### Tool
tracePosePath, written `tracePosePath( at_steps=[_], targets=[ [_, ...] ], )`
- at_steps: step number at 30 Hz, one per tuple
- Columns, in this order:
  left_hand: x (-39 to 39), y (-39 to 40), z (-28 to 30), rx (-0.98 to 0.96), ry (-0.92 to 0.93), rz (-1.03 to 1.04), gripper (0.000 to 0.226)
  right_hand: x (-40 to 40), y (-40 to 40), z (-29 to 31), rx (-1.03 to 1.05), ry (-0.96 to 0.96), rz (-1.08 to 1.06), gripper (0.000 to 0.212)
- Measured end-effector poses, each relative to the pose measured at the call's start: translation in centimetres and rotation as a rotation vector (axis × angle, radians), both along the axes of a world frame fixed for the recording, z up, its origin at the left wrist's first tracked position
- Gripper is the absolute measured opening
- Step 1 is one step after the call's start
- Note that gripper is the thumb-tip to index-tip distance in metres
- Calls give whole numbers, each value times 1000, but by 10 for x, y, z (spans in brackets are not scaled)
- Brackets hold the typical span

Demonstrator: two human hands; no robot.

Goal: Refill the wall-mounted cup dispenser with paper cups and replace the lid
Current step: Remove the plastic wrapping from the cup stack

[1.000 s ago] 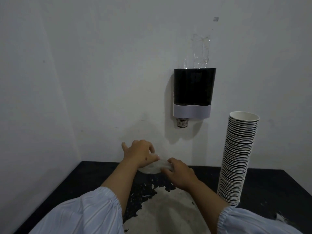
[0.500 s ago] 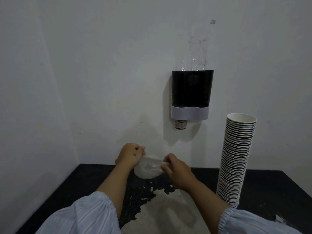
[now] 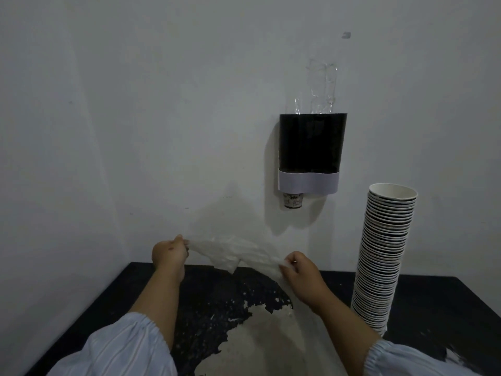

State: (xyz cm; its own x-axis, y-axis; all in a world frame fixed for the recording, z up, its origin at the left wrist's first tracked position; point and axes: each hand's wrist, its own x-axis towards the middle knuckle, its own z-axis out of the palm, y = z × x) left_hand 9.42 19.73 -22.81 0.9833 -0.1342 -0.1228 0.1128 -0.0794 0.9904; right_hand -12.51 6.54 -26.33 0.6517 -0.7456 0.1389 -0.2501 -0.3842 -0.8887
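The black cup dispenser (image 3: 311, 142) with a pale lower band hangs on the wall, right of centre. One cup bottom (image 3: 292, 203) pokes out below it and clear plastic (image 3: 320, 88) sticks up from its open top. A tall, slightly leaning stack of paper cups (image 3: 385, 256) stands on the table at the right. My left hand (image 3: 169, 252) and my right hand (image 3: 301, 270) each pinch an end of a thin clear plastic bag (image 3: 233, 252), stretched between them above the table. No lid is visible.
The black table (image 3: 447, 308) has a large worn pale patch (image 3: 260, 346) in front of me. A white wall stands right behind it, and a second wall closes the left side.
Both hands have lifted the crumpled plastic off the table and drawn apart, stretching it out between them.
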Motion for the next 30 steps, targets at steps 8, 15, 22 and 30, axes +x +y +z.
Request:
tracePosePath(
  at_steps=[8,15,22,30],
  targets=[
    [-39,0,6,-24,203,-478,69,9,11,15,191,-54,-9,13],
    [-65,-20,-2,-103,114,-487,13,3,18,20,253,55,197,16],
    [-77,-26,2,-8,-133,-469,21,10,18,16,278,35,173,73],
    [-86,-34,5,-123,-181,-583,16,25,29,22,142,-75,104,53]
  ],
)
